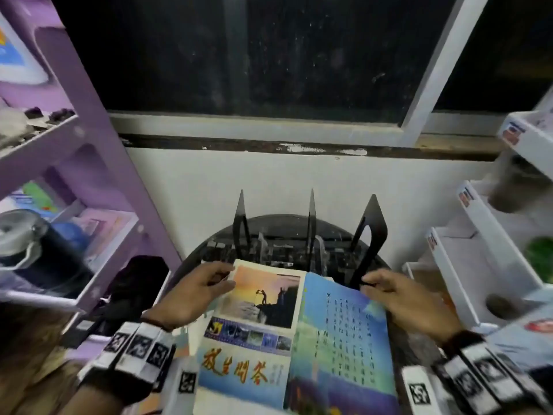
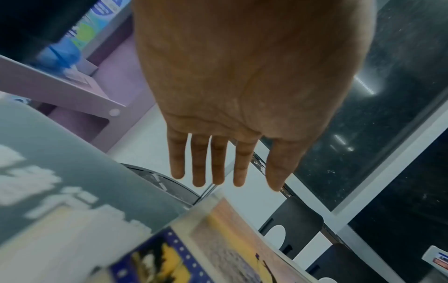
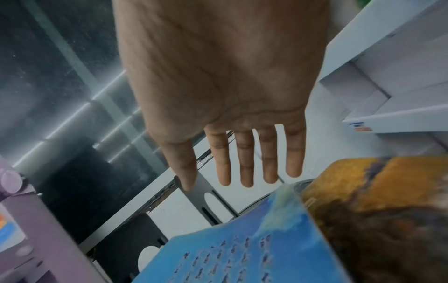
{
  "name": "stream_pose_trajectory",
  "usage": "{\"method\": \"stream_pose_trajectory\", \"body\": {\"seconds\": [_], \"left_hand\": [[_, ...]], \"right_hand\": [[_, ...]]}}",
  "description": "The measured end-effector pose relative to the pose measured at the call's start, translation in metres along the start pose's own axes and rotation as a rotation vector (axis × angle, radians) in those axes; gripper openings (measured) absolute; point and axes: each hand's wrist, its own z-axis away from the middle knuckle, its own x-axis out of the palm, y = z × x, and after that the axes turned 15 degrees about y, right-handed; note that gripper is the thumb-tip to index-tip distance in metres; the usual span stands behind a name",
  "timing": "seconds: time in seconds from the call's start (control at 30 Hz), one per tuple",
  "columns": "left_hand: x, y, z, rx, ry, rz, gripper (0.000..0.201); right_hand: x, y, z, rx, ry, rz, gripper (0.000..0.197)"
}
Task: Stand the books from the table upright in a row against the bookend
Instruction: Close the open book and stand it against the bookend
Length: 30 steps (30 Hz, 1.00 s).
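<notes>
Two books lie flat side by side on the round dark table [image 1: 281,218]: a sunset-cover book [image 1: 254,324] [image 2: 230,239] and a blue book [image 1: 338,339] [image 3: 242,249]. More books show under them, a grey one [image 2: 72,191] and an orange-brown one [image 3: 387,191]. Three black bookends stand at the back: left [image 1: 241,226], middle [image 1: 311,226], right [image 1: 369,235] [image 3: 203,195]. My left hand [image 1: 223,277] [image 2: 242,183] hovers at the sunset book's far left corner, fingers straight. My right hand [image 1: 371,284] [image 3: 218,181] reaches past the blue book's far right corner, fingers straight, by the right bookend's foot.
A purple shelf [image 1: 89,175] with a black flask [image 1: 39,250] stands close on the left. White shelves [image 1: 493,250] crowd the right side. The white wall and a dark window [image 1: 269,70] are right behind the table. A black object [image 1: 134,289] lies at the table's left.
</notes>
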Motion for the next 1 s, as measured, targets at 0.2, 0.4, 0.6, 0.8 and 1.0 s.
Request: {"method": "stream_pose_trajectory", "body": {"seconds": [0.2,0.4,0.6,0.8,1.0], "left_hand": [[0.012,-0.005,-0.030,-0.055,-0.153,-0.201,0.026],[0.024,-0.007,-0.041,0.002,-0.143,-0.242,0.044],[0.033,-0.001,-0.034,0.124,-0.033,-0.292,0.039],[0.030,0.007,-0.021,0.206,0.068,-0.251,0.031],[0.027,0.025,-0.007,0.273,0.154,-0.077,0.024]], "right_hand": [[0.028,0.000,-0.025,-0.045,-0.201,0.188,0.027],[0.032,-0.004,-0.027,-0.172,-0.230,0.371,0.041],[0.034,0.000,-0.019,-0.254,-0.145,0.418,0.042],[0.029,0.006,-0.014,-0.200,-0.199,0.276,0.052],[0.025,0.003,-0.006,-0.210,-0.134,0.202,0.049]]}}
